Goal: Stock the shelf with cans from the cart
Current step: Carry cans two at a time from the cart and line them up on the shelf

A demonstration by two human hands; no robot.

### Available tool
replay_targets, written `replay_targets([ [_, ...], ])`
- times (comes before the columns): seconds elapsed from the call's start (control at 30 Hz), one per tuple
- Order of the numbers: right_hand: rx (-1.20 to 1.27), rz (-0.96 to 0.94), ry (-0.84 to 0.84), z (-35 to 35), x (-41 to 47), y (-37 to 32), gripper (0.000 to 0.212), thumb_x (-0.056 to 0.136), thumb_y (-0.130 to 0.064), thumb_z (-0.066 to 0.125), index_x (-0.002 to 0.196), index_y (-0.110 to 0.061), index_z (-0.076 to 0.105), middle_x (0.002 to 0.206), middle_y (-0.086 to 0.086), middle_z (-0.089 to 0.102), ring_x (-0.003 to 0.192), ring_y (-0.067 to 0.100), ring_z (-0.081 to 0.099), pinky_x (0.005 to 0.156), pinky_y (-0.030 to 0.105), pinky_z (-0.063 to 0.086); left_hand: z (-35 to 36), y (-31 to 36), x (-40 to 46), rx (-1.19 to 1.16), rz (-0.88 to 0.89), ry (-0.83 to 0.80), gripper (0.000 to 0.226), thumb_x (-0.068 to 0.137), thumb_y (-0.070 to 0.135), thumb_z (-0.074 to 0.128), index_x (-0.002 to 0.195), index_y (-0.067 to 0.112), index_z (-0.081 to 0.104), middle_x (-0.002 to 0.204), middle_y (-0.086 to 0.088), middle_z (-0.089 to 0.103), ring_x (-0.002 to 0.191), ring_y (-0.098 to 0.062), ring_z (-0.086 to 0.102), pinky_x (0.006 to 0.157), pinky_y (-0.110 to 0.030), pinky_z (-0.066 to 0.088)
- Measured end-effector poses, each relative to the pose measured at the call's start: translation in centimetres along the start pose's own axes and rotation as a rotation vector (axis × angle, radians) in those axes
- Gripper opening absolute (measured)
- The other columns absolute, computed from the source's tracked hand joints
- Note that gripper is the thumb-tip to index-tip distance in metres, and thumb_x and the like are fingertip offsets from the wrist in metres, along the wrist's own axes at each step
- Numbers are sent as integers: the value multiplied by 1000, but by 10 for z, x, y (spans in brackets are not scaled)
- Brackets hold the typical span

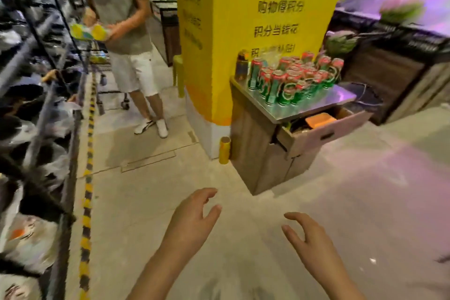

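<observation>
Both hands are hanging out front over the bare floor, holding nothing: the left hand (194, 217) is showing loosely spread, relaxed fingers, the right hand (308, 234) is doing the same, thumb apart. Further on, the cans (292, 80), green and red, are standing clustered upright on the steel top of a wooden counter (253, 139) against the yellow pillar (243, 31). A cardboard box (323, 129) is sticking out beneath. Far left, another person (126, 19) is holding a yellow packet by dark shelving (36, 80).
</observation>
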State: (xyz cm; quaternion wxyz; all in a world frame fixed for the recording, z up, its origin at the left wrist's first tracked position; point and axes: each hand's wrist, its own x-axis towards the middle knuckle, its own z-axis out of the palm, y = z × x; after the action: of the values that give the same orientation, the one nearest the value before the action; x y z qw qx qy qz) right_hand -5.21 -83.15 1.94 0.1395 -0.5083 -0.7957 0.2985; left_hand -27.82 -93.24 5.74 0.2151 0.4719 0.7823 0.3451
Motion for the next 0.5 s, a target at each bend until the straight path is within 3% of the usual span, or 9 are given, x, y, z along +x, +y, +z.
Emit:
replay_targets([
  [0.1,25,92,55,-20,12,28,29,93,-38,52,121,-30,55,114,-25,48,110,4,49,84,17,32,34,25,34,14,73,-100,36,92,34,55,128,29,52,122,16,54,109,2,50,83,-15,39],
  [0.23,81,153,90,-43,51,52,28,92,-35,54,119,-28,57,115,-21,53,111,6,52,85,16,32,65,46,88,28,78,-190,35,92,35,54,126,32,51,120,21,52,113,1,50,91,-22,44],
  [0.37,117,111,114,-70,120,70,28,92,-33,55,119,-27,57,117,-19,54,110,0,49,89,12,31,95,65,160,-1,26,-195,35,91,30,57,126,28,53,123,15,55,113,-5,51,98,-27,43],
  [0.5,123,104,107,-110,202,80,30,94,-37,51,123,-30,54,120,-19,53,109,-2,45,92,16,33,123,86,239,-6,19,-166,36,91,29,56,127,27,54,123,12,57,111,-5,52,94,-21,41],
])
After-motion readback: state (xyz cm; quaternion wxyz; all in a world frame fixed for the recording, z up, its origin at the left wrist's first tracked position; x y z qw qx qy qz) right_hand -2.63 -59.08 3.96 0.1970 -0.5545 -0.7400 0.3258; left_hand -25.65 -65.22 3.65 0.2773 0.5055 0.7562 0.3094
